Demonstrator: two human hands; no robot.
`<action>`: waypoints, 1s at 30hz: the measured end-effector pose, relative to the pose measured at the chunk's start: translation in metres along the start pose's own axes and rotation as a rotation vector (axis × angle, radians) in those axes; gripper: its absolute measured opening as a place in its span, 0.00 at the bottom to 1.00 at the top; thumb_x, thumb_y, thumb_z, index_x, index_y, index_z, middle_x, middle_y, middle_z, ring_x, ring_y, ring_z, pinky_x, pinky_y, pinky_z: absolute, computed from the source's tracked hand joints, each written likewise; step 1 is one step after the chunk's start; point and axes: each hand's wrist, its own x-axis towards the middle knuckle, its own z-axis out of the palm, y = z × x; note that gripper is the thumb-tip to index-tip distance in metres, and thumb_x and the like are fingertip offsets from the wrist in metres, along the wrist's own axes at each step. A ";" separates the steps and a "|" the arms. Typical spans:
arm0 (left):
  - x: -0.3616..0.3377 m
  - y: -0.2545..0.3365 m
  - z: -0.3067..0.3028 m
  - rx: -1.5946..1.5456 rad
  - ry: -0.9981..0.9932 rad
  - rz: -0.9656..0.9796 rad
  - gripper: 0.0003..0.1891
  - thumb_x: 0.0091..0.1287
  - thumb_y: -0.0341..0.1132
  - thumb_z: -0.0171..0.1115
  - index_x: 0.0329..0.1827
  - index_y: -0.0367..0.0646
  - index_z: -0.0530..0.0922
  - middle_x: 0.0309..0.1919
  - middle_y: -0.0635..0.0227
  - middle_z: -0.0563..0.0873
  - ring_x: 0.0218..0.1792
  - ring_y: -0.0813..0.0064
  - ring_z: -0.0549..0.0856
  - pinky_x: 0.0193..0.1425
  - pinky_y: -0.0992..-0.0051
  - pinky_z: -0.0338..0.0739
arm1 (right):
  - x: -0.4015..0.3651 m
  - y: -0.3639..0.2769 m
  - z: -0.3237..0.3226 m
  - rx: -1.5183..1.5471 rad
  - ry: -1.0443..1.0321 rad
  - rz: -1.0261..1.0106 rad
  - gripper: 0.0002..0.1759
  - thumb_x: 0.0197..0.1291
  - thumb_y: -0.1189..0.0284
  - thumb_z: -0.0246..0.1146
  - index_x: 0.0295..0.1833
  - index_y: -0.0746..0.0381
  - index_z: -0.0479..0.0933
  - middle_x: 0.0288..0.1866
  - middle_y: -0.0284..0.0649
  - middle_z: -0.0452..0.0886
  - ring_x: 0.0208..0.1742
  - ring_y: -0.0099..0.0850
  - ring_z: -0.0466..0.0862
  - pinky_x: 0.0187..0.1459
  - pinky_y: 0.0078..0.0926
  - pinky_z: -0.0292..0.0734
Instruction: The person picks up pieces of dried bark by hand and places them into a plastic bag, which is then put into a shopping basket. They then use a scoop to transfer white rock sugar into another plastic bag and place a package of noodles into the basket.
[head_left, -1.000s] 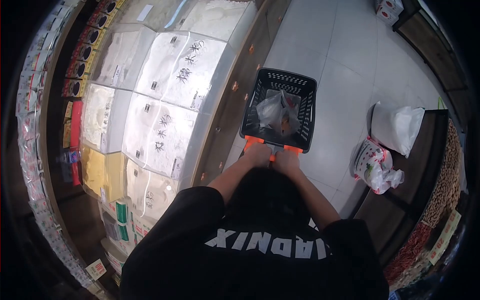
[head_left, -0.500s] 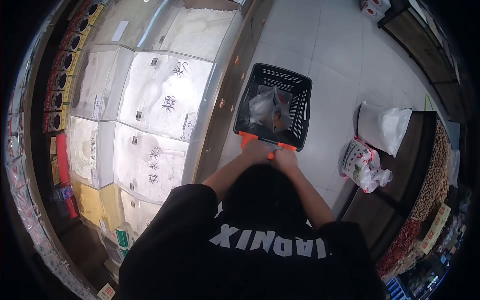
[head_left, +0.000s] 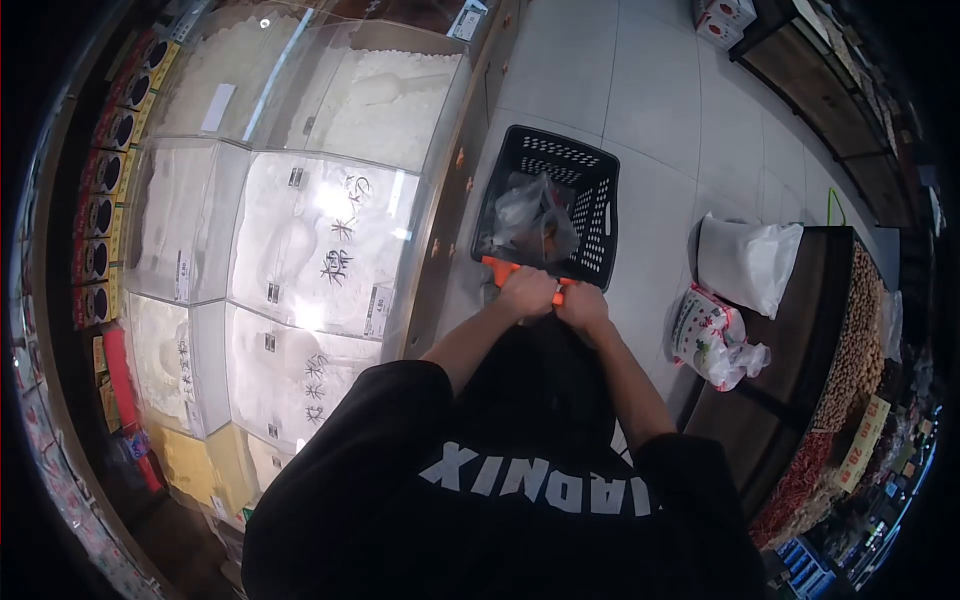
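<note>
A black plastic shopping basket [head_left: 600, 200] with perforated walls stands in front of me on the floor. Its orange handle [head_left: 498, 268] is gripped by both of my hands, side by side close to my body. My left hand [head_left: 527, 294] is closed around the handle's left part. Closed on it just to the right is my right hand [head_left: 583, 304]; the fingers of both are partly hidden. Inside the basket lie clear plastic bags [head_left: 530, 215], their contents hard to make out.
Along my left runs a counter of clear-lidded bins [head_left: 330, 230] holding white powder and grains, some with handwritten labels. To the right, a white sack [head_left: 748, 262] and a printed bag [head_left: 707, 340] rest by a dark shelf [head_left: 770, 370]. Pale floor tiles [head_left: 650, 110] stretch ahead.
The bins and the bags at the right have shifted down the view as I move forward. The basket moves along with me, both hands still on its handle.
</note>
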 end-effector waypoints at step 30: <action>0.153 -0.053 -0.119 0.119 -0.100 -0.153 0.18 0.54 0.48 0.69 0.35 0.42 0.88 0.33 0.58 0.91 0.39 0.58 0.91 0.47 0.60 0.84 | 0.148 0.077 -0.107 0.150 0.021 -0.116 0.18 0.55 0.57 0.66 0.36 0.62 0.87 0.38 0.52 0.88 0.43 0.48 0.89 0.48 0.45 0.84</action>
